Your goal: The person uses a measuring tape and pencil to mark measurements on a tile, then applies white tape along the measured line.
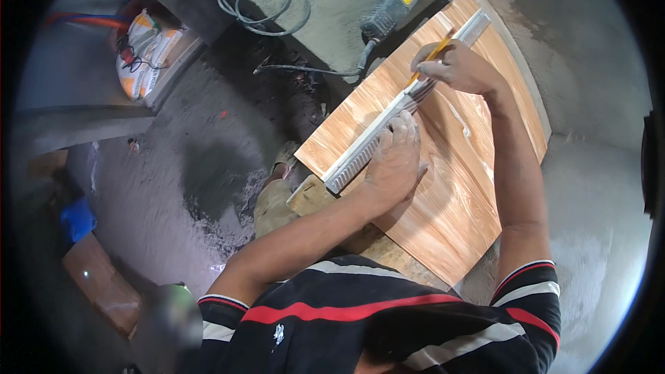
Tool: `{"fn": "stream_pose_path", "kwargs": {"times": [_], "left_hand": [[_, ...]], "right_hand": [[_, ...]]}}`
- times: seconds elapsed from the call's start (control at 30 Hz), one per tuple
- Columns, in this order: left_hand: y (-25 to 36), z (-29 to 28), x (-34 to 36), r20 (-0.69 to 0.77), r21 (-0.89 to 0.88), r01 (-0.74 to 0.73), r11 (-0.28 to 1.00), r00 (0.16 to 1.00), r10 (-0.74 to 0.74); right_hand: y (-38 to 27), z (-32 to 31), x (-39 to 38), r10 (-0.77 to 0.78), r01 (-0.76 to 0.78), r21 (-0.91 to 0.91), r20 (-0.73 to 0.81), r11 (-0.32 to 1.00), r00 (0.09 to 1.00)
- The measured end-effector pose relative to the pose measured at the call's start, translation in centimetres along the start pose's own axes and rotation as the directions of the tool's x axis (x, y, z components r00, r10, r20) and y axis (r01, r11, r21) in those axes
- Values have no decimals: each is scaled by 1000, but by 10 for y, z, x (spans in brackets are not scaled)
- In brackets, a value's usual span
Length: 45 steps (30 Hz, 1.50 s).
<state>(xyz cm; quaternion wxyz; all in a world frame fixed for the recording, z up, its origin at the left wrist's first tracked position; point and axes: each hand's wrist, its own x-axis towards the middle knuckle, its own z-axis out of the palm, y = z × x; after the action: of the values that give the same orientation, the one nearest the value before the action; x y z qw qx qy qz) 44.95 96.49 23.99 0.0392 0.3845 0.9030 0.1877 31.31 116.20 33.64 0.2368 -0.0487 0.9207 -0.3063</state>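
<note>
A large, glossy wood-patterned tile [457, 215] lies at a slant in front of me. Across it, from lower left to upper right, runs a long grey metal straightedge [360, 147] with a ribbed face. My left hand [393, 156] rests on the lower half of this bar, fingers stretched out over it and palm toward the tile. Farther up, my right hand [457, 66] is closed around a yellow pencil [441, 46]. The pencil's lower end is at the bar's edge; its exact contact point is too small to tell.
An angle grinder [391, 10] lies beyond the tile on a grey ledge, near a coiled cable [294, 10]. A board [312, 197] sits under the tile's near corner. At left are an orange-and-white sack [147, 55], a blue object [78, 220] and brown cardboard [100, 280]. Someone's leg [272, 204] shows beside the tile.
</note>
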Motion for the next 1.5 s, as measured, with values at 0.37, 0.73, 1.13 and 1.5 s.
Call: {"fn": "stream_pose_path", "kwargs": {"times": [0.37,0.73,1.13,1.5], "left_hand": [[-1,-1,-13,-83,-58,34,998,996,-39],[-81,-43,-150,-259,-498,115,859,926,-275],[-29,-55,-5,-222,-391,-231,891,963,152],[-10,-13,45,-135,-323,-82,943,990,40]], "right_hand": [[64,48,-10,259,-293,41,-593,955,763],[97,78,-21,201,-106,172,-778,979,595],[134,-58,-32,327,-32,326,-933,945,151],[167,-116,25,267,-541,-20,-854,841,446]]}}
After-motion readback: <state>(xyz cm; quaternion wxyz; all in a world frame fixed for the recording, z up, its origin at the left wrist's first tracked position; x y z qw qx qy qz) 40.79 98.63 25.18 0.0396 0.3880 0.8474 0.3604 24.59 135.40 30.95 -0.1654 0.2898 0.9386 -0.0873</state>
